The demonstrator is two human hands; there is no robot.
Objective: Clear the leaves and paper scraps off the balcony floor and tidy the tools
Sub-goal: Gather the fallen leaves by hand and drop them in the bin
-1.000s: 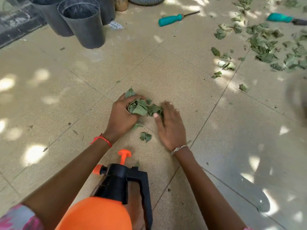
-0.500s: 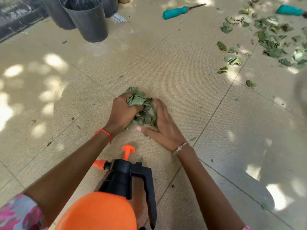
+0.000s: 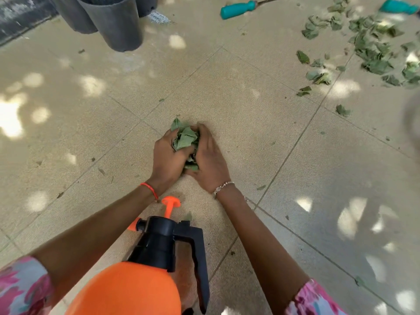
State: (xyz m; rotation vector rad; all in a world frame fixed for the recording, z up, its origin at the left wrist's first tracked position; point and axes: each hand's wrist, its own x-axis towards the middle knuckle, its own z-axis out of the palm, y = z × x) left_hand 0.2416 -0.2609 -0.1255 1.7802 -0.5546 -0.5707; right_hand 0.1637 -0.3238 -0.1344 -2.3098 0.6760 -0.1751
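A bunch of green leaves [image 3: 184,139] is pressed between my two hands on the tan tiled floor at centre. My left hand [image 3: 167,159] curls round the bunch from the left, and my right hand [image 3: 210,159] cups it from the right. More loose leaves [image 3: 372,51] lie scattered at the upper right. A teal-handled tool [image 3: 238,9] lies at the top, and a second teal handle [image 3: 397,7] shows at the top right edge. A paper scrap [image 3: 158,18] lies beside the pots.
An orange spray bottle with a black pump head [image 3: 159,244] stands close in front of me, between my forearms. Grey plastic pots [image 3: 116,21] stand at the upper left. Small leaf bits dot the tiles [image 3: 341,109].
My hands have closed together, scooping the spread leaves into one tight bunch held between them. The view has shifted a little nearer.
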